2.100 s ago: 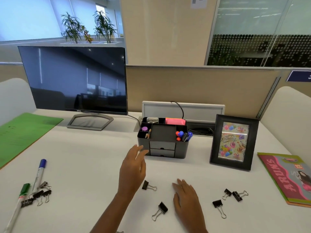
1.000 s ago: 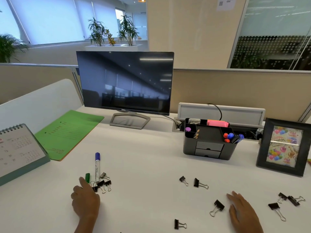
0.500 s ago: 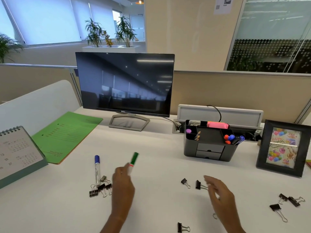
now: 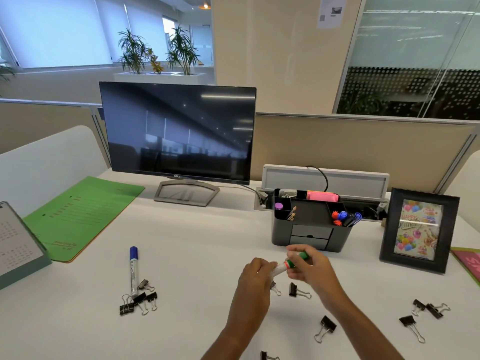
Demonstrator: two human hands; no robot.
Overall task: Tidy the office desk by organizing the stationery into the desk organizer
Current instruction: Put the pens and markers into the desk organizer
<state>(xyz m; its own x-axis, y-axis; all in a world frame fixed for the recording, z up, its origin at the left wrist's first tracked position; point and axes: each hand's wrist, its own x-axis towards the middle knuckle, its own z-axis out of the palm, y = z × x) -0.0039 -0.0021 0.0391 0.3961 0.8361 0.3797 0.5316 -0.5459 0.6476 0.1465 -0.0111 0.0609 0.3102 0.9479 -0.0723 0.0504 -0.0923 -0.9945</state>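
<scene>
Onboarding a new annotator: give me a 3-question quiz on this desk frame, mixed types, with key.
1. Multiple choice: what do both hands hold together? A) the blue-capped marker B) the green-capped marker C) a binder clip
2. True or false: the blue-capped marker is standing in the desk organizer.
3. Fill in: the pink sticky notes sit in the organizer's ____ row of compartments.

Key:
1. B. The left hand and right hand both grip the green-capped marker above the desk.
2. False. It lies on the desk, its lower end among a cluster of binder clips.
3. Back.
</scene>
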